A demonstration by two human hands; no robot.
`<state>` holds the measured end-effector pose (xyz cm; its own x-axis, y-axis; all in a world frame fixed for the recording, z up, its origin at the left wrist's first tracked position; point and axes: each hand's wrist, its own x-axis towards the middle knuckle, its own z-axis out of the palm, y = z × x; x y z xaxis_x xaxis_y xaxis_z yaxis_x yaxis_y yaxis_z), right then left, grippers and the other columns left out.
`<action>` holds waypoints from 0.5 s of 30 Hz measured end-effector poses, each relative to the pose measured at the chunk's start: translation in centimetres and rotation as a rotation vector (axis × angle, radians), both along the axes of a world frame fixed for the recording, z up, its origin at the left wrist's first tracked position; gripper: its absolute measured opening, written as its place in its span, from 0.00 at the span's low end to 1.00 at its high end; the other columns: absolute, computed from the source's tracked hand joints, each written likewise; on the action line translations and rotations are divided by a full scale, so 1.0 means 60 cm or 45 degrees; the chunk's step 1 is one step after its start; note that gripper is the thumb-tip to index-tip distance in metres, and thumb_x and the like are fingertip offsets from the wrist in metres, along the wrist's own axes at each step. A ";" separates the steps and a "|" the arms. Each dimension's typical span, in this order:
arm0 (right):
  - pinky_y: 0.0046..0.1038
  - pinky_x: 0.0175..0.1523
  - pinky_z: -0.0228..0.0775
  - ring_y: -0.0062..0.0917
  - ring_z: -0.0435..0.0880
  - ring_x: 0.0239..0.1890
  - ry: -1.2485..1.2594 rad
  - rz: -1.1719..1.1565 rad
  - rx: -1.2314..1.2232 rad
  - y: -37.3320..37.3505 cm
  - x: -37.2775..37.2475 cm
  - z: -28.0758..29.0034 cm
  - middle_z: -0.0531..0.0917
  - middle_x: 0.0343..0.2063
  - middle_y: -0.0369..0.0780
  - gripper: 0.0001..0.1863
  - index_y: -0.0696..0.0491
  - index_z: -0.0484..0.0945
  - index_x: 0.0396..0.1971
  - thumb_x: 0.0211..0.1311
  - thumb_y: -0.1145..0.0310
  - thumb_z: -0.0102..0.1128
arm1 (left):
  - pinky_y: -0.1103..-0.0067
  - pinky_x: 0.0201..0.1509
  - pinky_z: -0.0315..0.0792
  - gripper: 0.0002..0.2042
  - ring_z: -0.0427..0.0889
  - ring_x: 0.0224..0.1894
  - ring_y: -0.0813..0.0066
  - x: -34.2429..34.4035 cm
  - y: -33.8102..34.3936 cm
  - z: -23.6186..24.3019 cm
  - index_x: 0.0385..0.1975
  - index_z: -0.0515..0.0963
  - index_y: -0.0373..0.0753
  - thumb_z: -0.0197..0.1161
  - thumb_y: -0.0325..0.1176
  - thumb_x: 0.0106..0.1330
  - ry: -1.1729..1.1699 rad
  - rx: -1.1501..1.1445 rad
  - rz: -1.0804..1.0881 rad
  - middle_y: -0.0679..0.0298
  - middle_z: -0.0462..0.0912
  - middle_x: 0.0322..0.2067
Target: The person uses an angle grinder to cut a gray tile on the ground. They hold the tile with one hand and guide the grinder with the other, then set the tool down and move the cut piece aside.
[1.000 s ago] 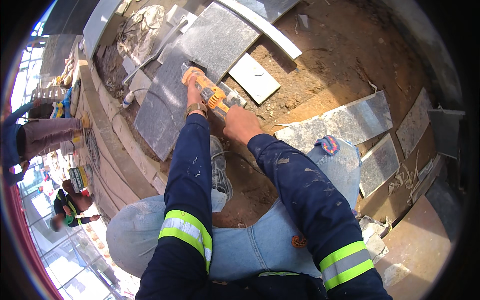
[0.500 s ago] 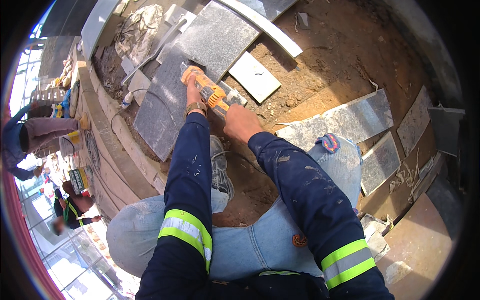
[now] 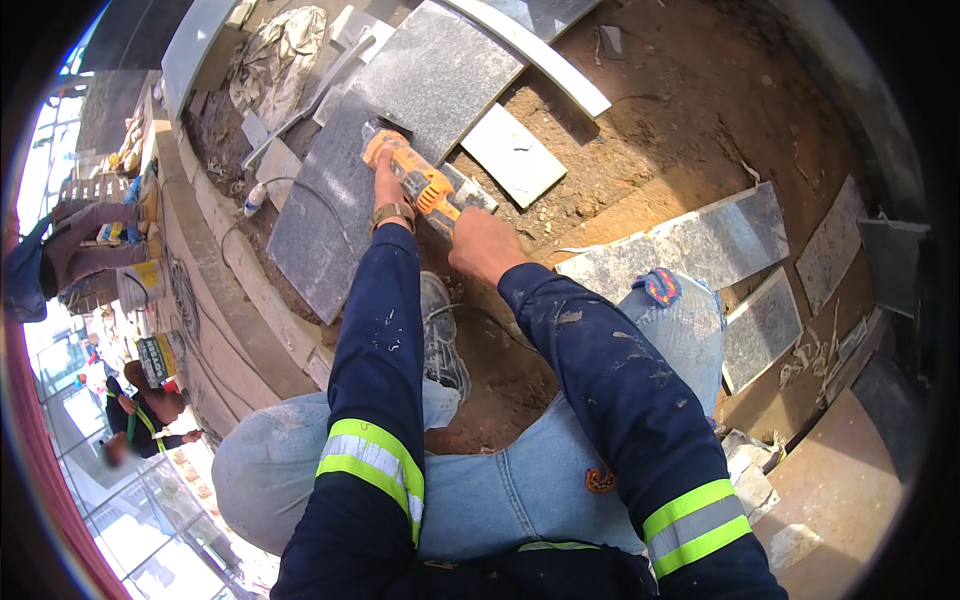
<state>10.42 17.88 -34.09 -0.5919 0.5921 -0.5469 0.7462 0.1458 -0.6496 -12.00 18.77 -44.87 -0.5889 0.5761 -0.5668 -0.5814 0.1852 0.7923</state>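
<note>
My left hand [image 3: 388, 188] wraps round the front body of an orange power cutting tool [image 3: 425, 186], and my right hand [image 3: 485, 245] is closed on its rear handle. The tool's front end rests over a dark grey stone slab [image 3: 315, 230], where it meets a lighter speckled slab [image 3: 435, 70]; the cutting part is hard to make out. A white tile [image 3: 513, 155] lies just right of the tool. My knees and one shoe [image 3: 442, 350] are below, with a cable near the shoe.
Speckled slabs [image 3: 680, 240] lie on dirt at right. A curved white strip [image 3: 530, 55] and crumpled sheet [image 3: 270, 65] are at the top. A kerb [image 3: 250, 290] with cables runs along the left, beyond which are a bucket [image 3: 140, 284] and two other people [image 3: 85, 245] [image 3: 150, 410].
The other person at upper left has shifted position, with legs and upper body moved. My hands and the tool stay almost in place.
</note>
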 end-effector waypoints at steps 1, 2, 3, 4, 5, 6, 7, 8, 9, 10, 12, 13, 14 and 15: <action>0.35 0.49 0.78 0.41 0.85 0.45 -0.019 -0.012 0.007 0.000 -0.002 0.001 0.85 0.40 0.50 0.16 0.60 0.82 0.39 0.47 0.71 0.66 | 0.57 0.40 0.81 0.27 0.84 0.35 0.49 -0.001 0.000 0.001 0.52 0.71 0.36 0.54 0.56 0.67 0.003 0.002 -0.004 0.47 0.81 0.36; 0.34 0.49 0.78 0.41 0.85 0.45 -0.021 -0.013 0.004 0.000 -0.002 0.001 0.85 0.40 0.50 0.16 0.60 0.82 0.39 0.48 0.71 0.66 | 0.57 0.40 0.81 0.27 0.84 0.35 0.49 0.001 0.000 0.003 0.52 0.71 0.36 0.54 0.56 0.67 0.002 0.003 -0.010 0.47 0.81 0.36; 0.34 0.49 0.78 0.41 0.85 0.45 -0.024 -0.015 0.001 0.001 -0.002 0.002 0.85 0.40 0.50 0.16 0.61 0.82 0.39 0.48 0.71 0.65 | 0.57 0.40 0.81 0.27 0.84 0.34 0.49 0.004 0.001 0.005 0.52 0.71 0.36 0.54 0.55 0.67 0.004 0.001 -0.009 0.48 0.81 0.36; 0.34 0.49 0.78 0.41 0.85 0.45 -0.027 -0.016 -0.002 0.001 -0.002 0.002 0.85 0.40 0.50 0.16 0.61 0.82 0.39 0.48 0.71 0.65 | 0.57 0.40 0.81 0.27 0.84 0.34 0.49 0.007 0.001 0.006 0.52 0.71 0.36 0.54 0.55 0.66 0.005 -0.001 -0.009 0.48 0.81 0.36; 0.34 0.49 0.78 0.41 0.85 0.45 -0.024 -0.004 -0.003 0.002 -0.002 0.005 0.85 0.40 0.50 0.16 0.61 0.82 0.39 0.48 0.71 0.65 | 0.58 0.39 0.81 0.27 0.84 0.34 0.49 0.005 0.001 0.007 0.52 0.71 0.36 0.54 0.55 0.66 0.010 -0.002 -0.006 0.48 0.81 0.36; 0.34 0.49 0.78 0.41 0.85 0.46 -0.021 0.009 -0.004 0.004 -0.003 0.007 0.85 0.40 0.50 0.16 0.61 0.82 0.39 0.48 0.71 0.65 | 0.58 0.39 0.81 0.27 0.84 0.34 0.50 0.004 0.001 0.008 0.52 0.71 0.36 0.55 0.55 0.66 0.008 -0.001 -0.002 0.49 0.81 0.36; 0.34 0.49 0.78 0.41 0.85 0.46 -0.018 0.021 -0.004 0.004 -0.004 0.009 0.85 0.41 0.51 0.16 0.61 0.83 0.39 0.48 0.71 0.65 | 0.58 0.39 0.81 0.27 0.85 0.34 0.50 0.002 0.001 0.008 0.52 0.71 0.36 0.55 0.55 0.66 0.005 0.000 0.002 0.49 0.81 0.36; 0.34 0.49 0.78 0.41 0.85 0.46 -0.012 0.014 0.006 0.004 -0.005 0.007 0.85 0.41 0.51 0.16 0.61 0.83 0.39 0.48 0.71 0.65 | 0.58 0.39 0.81 0.27 0.85 0.34 0.50 0.000 0.002 0.007 0.52 0.71 0.36 0.55 0.54 0.66 0.002 0.003 0.004 0.49 0.81 0.36; 0.34 0.49 0.78 0.41 0.85 0.46 -0.005 0.007 0.017 0.002 -0.006 0.004 0.85 0.41 0.51 0.16 0.61 0.83 0.39 0.48 0.71 0.65 | 0.59 0.39 0.81 0.26 0.85 0.34 0.51 -0.001 0.003 0.006 0.51 0.71 0.36 0.55 0.54 0.66 0.004 0.001 0.004 0.50 0.82 0.36; 0.34 0.49 0.78 0.41 0.85 0.46 0.002 -0.001 0.028 0.001 -0.008 0.001 0.85 0.41 0.51 0.16 0.61 0.83 0.39 0.49 0.70 0.65 | 0.59 0.39 0.81 0.26 0.84 0.34 0.51 -0.003 0.004 0.006 0.51 0.71 0.36 0.55 0.54 0.66 0.008 0.000 0.005 0.50 0.82 0.36; 0.34 0.49 0.78 0.41 0.85 0.46 0.005 0.007 0.009 0.003 -0.008 0.004 0.85 0.41 0.51 0.16 0.61 0.83 0.39 0.49 0.70 0.65 | 0.59 0.39 0.81 0.26 0.84 0.34 0.51 -0.003 0.002 0.006 0.51 0.72 0.36 0.55 0.55 0.66 0.009 -0.005 0.007 0.51 0.82 0.36; 0.34 0.49 0.78 0.41 0.85 0.46 0.007 0.011 0.000 0.003 -0.008 0.005 0.85 0.41 0.51 0.16 0.61 0.83 0.39 0.49 0.70 0.65 | 0.59 0.39 0.81 0.26 0.84 0.34 0.52 -0.004 0.002 0.006 0.50 0.72 0.36 0.55 0.55 0.66 0.010 -0.006 0.008 0.51 0.82 0.36; 0.34 0.49 0.78 0.41 0.85 0.46 0.010 0.011 0.013 0.003 -0.009 0.003 0.85 0.41 0.51 0.16 0.61 0.82 0.39 0.49 0.70 0.65 | 0.59 0.39 0.81 0.26 0.84 0.34 0.52 -0.002 0.004 0.007 0.50 0.73 0.36 0.55 0.55 0.66 0.008 -0.005 0.005 0.51 0.82 0.36; 0.35 0.49 0.78 0.41 0.85 0.46 0.014 0.012 0.026 0.002 -0.009 0.000 0.85 0.41 0.51 0.16 0.61 0.82 0.39 0.49 0.70 0.64 | 0.59 0.40 0.81 0.26 0.84 0.34 0.52 0.000 0.005 0.009 0.50 0.73 0.36 0.55 0.55 0.66 -0.006 0.000 0.006 0.51 0.82 0.36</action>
<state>9.89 17.99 -34.08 -0.6035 0.5975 -0.5280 0.7375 0.1665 -0.6545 -12.00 19.09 -44.36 -0.5890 0.5731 -0.5697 -0.5861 0.1824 0.7895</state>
